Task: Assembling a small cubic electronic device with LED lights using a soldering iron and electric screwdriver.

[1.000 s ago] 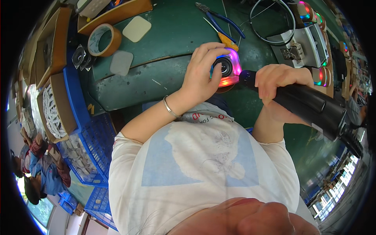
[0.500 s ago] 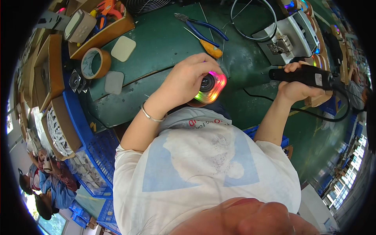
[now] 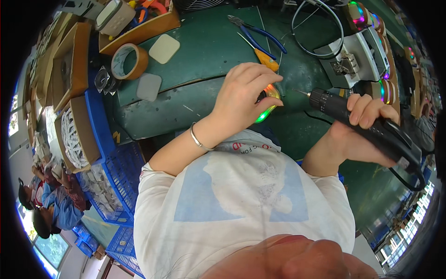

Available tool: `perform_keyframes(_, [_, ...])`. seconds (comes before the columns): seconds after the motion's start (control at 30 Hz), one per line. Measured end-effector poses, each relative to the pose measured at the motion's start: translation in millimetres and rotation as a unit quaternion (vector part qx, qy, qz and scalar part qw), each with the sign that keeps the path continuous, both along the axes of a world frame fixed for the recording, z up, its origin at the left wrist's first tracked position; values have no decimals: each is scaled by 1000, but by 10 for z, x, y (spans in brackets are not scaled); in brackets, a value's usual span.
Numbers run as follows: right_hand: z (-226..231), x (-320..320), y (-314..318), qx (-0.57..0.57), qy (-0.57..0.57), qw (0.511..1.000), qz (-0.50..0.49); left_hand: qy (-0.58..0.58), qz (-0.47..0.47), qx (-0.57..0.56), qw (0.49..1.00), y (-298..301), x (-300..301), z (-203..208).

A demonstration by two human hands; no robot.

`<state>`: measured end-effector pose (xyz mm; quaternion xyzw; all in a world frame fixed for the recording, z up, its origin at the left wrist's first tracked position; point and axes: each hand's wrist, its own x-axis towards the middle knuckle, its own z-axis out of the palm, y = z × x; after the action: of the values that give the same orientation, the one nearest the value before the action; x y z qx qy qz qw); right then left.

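My right hand [image 3: 355, 132] is wrapped round a black electric screwdriver [image 3: 371, 130]. Its thin bit points left, toward my other hand. My left hand [image 3: 246, 90] hovers over a small rounded device [image 3: 268, 113] glowing green, yellow and orange, with a dark round part in its face. Thumb and fingers are spread apart, and they hide much of the device, which is at the near edge of the green worktop. Just beyond that hand lie a screwdriver with an orange handle [image 3: 266, 60] and blue-handled cutting pliers [image 3: 260, 37].
A grey metal fixture [image 3: 350, 60] stands at the right, beside several lit devices. A tape roll [image 3: 142, 63], a cream square pad [image 3: 164, 48], a grey pad [image 3: 149, 87] and a black speaker part [image 3: 106, 81] lie left. Blue crates [image 3: 123, 181] flank the worktop.
My right hand has turned the electric screwdriver, so its bit now shows and points left. My left hand has shifted over the glowing device, spreading its thumb and covering more of it.
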<state>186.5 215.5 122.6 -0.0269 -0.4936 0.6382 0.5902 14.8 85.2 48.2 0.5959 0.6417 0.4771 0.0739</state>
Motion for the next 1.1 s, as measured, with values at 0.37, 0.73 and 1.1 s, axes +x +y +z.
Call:
perform_keyframes(0.37, [96, -451, -204, 66, -4, 986, 153, -13, 62, 57, 996, -132, -111, -20])
perform_keyframes(0.73, [-38, -834, -315, 83, -68, 986, 127, 158, 158, -5, 975, -128, -66, -23])
perform_keyframes(1.1, [-73, -869, -207, 59, -69, 977, 191, -78, 100, 0, 992, -62, -150, -197])
